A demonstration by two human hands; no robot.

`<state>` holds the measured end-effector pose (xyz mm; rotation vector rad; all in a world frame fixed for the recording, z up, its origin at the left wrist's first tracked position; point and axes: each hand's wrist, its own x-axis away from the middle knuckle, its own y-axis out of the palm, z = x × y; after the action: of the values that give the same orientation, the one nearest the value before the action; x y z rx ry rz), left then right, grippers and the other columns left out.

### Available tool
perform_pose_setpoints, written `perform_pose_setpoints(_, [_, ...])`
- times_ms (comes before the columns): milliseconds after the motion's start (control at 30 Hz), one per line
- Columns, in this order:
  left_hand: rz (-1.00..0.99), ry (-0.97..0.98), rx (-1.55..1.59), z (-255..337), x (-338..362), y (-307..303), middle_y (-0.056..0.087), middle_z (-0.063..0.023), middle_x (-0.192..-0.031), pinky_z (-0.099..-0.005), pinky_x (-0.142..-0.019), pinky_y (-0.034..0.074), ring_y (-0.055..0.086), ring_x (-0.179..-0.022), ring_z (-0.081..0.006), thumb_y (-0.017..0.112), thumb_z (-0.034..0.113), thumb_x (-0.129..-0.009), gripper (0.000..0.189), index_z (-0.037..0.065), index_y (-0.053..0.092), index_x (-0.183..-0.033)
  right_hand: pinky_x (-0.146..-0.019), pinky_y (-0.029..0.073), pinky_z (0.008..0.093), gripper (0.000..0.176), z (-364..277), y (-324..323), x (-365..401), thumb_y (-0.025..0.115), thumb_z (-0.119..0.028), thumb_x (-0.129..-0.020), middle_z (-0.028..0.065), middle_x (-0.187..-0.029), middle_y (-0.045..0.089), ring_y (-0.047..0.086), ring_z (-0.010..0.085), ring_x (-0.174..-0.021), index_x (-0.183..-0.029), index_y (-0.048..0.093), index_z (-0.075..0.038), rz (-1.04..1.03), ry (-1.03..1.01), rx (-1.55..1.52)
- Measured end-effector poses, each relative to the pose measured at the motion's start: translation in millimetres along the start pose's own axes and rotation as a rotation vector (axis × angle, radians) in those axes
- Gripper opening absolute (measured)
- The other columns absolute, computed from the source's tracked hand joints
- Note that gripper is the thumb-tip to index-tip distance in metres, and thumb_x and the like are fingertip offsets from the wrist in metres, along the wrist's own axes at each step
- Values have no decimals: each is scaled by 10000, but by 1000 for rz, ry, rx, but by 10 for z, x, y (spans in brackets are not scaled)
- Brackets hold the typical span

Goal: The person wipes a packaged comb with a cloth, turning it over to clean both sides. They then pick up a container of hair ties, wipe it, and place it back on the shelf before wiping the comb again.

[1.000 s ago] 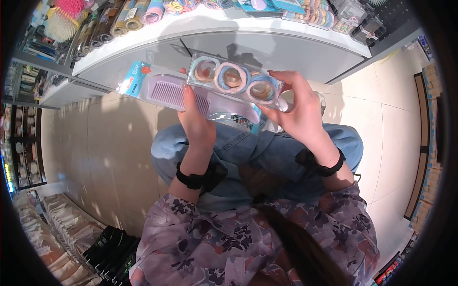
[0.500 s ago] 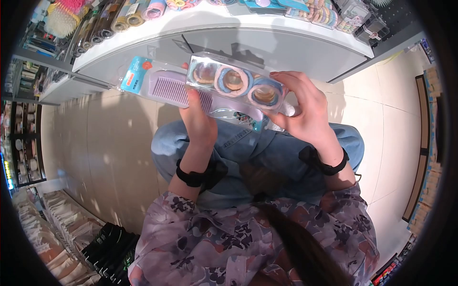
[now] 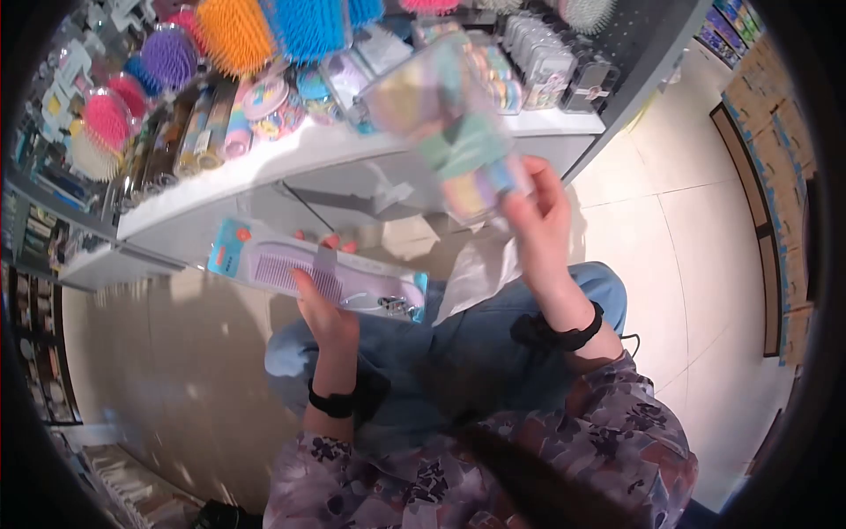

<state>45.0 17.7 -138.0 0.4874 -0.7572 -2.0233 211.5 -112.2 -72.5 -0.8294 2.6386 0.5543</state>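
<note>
My left hand [image 3: 328, 313] is closed around a packaged lilac comb [image 3: 295, 269], its clear blister pack lying slantwise with a blue card at the left end. The thumb lies over the front and fingertips show behind the far edge. My right hand [image 3: 542, 225] is raised farther forward, thumb and fingers pinching the near end of a clear box of hair ties [image 3: 467, 145]. Motion smears the box; soft yellow, green, pink and blue bands show through it. Its far end overlaps the shelf goods in view. A white sheet or bag [image 3: 480, 273] hangs below my right hand.
A white display shelf [image 3: 326, 163] curves across the front, stocked with hair accessories. Bristly brushes, one orange [image 3: 233, 35] and one blue [image 3: 308, 26], hang above. Small clear boxes [image 3: 542, 75] stand at the right. My jeans-clad knees [image 3: 582, 300] are bent below the hands.
The box of hair ties has moved up and forward to the shelf in my right hand, away from my left. My left hand keeps the comb, now lower. The view has tilted toward the shelf.
</note>
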Motion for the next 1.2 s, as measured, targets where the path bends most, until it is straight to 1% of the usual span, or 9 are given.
perform_pose_setpoints(67, [51,-20,-61,-14,-8,10,494,-139,-1067,-430,-947,345,470,-1039,-305,309,455,-921,519,88,297,-1288,-665,423,220,291,-64,-183,-148,590,-239,-828,24,-827,574,538,81,-714,-992,519,-10,195,200,-149])
perform_pose_setpoints(100, [57,-45,-59,-4,-2,27,491,-142,-1073,-428,-944,348,469,-1043,-309,320,448,-921,516,80,301,-1282,-665,423,220,291,-75,-275,-195,590,-239,-828,24,-827,574,538,81,-714,-992,519,-10,203,183,-159])
perform_pose_setpoints(167, [36,-48,-53,-12,9,20,491,-142,-1074,-427,-944,348,470,-1043,-307,324,441,-922,511,79,301,-1282,-502,336,162,447,-60,-439,-273,499,-433,-843,-6,-945,563,523,18,-746,-1122,497,-83,261,400,-70])
perform_pose_setpoints(300, [34,-70,-72,-23,13,29,487,-135,-1082,-422,-921,354,465,-1052,-306,344,431,-920,499,87,306,-1280,-446,312,159,445,-34,-472,-425,490,-469,-846,-13,-820,586,541,32,-645,-1094,523,-100,299,407,-186])
perform_pose_setpoints(567, [46,-110,-68,-27,23,41,483,-127,-1077,-417,-898,360,467,-1041,-308,364,439,-912,487,83,335,-1243,-451,345,176,466,130,-569,-557,502,-442,-850,3,-812,590,537,43,-626,-1073,531,-33,413,379,-160])
perform_pose_setpoints(767, [58,-106,-78,-21,28,53,488,-135,-1067,-422,-901,359,469,-1037,-316,361,437,-913,488,80,337,-1244,-554,371,195,466,322,-634,-571,503,-433,-856,37,-818,584,515,66,-667,-1016,546,3,446,250,-86])
perform_pose_setpoints(833, [64,-123,-69,-26,34,54,491,-138,-1065,-425,-906,356,469,-1041,-318,362,426,-915,485,75,335,-1248,-574,342,189,405,397,-623,-565,589,-389,-825,-10,-721,507,419,41,-640,-881,551,11,483,166,28])
perform_pose_setpoints(933, [47,-137,-83,-35,30,15,486,-152,-1129,-417,-880,385,490,-1042,-302,335,397,-927,473,95,289,-1288,-545,299,183,392,465,-606,-554,589,-391,-825,-34,-688,464,362,32,-611,-859,558,-1,468,237,-33])
perform_pose_setpoints(1200, [77,-156,-108,-27,34,49,474,-140,-1104,-424,-910,349,455,-1066,-325,371,429,-908,506,83,318,-1274,-652,380,200,352,375,-514,-573,587,-324,-835,14,-772,528,469,70,-679,-890,559,23,416,287,-117])
